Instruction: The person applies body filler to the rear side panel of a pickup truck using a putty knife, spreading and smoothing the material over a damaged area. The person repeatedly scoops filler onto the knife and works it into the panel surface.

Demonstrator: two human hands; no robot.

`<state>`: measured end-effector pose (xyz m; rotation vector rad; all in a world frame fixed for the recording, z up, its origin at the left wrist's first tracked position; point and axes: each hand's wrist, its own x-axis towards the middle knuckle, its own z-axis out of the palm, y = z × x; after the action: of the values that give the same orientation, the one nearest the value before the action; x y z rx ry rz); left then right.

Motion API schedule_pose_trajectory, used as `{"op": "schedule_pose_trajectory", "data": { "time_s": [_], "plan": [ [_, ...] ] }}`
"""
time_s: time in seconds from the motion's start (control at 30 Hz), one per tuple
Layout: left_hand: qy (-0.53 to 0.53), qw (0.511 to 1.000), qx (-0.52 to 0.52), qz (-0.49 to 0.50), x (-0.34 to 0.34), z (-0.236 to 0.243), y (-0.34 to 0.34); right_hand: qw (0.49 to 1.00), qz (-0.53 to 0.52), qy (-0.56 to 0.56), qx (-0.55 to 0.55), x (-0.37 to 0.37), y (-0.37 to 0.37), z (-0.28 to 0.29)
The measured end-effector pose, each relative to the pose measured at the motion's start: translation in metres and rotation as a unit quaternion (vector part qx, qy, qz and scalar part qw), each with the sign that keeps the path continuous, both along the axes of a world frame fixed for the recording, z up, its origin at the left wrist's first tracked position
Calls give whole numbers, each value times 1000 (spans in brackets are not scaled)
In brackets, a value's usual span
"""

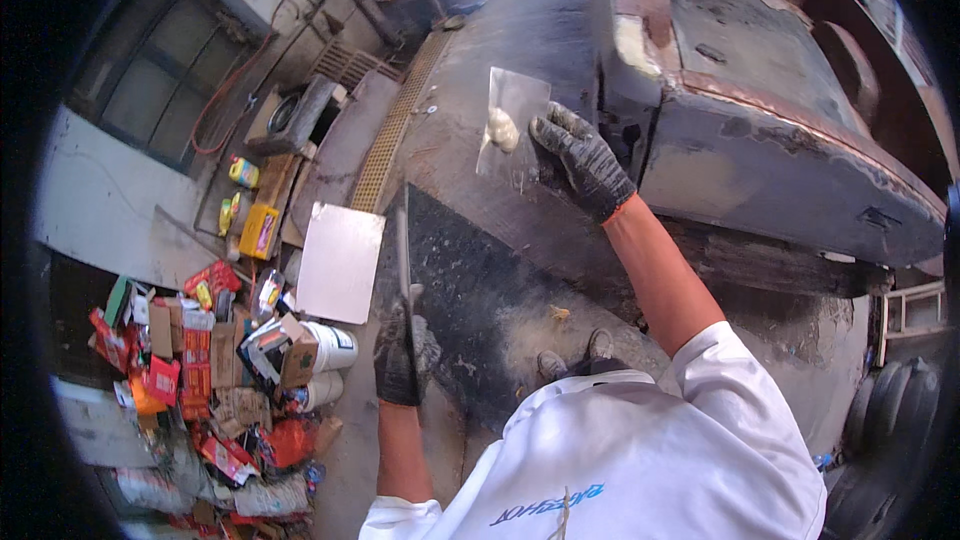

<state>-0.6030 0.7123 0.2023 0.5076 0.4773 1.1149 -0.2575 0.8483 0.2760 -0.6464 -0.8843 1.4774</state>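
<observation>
My right hand, in a dark grey mottled glove with an orange cuff, holds up a thin flat metal spreader with a cream lump of paste on it. My left hand, similarly gloved, grips a flat plate or blade, seen nearly edge-on and pointing upward. Its face is hard to make out. A pale square board lies just left of it, and a dark sheet is on the floor below my hands.
A large worn metal body with patched paint stands at right, near tyres. At left are a rubbish pile, white buckets, a yellow container and a wall. A yellow floor grate runs behind.
</observation>
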Motion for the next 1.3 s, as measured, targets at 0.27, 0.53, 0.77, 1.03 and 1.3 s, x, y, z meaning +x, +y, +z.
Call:
{"op": "schedule_pose_trajectory", "data": {
  "time_s": [0.27,0.53,0.77,1.03,1.3],
  "plan": [
    [-56,983,-66,-161,22,35,-40,968,-14,-249,-12,-39,28,-11],
    [252,951,-164,-77,54,75,-46,948,-63,-240,200,-81,9,-16],
    [23,983,-177,-50,63,71,-26,841,-18,-427,333,-108,-68,0],
    [499,799,99,320,32,0,25,978,-49,-197,39,-77,-111,-22],
    [675,562,208,429,61,37,20,979,-50,-126,-152,-101,-136,-86]
  ]
}}
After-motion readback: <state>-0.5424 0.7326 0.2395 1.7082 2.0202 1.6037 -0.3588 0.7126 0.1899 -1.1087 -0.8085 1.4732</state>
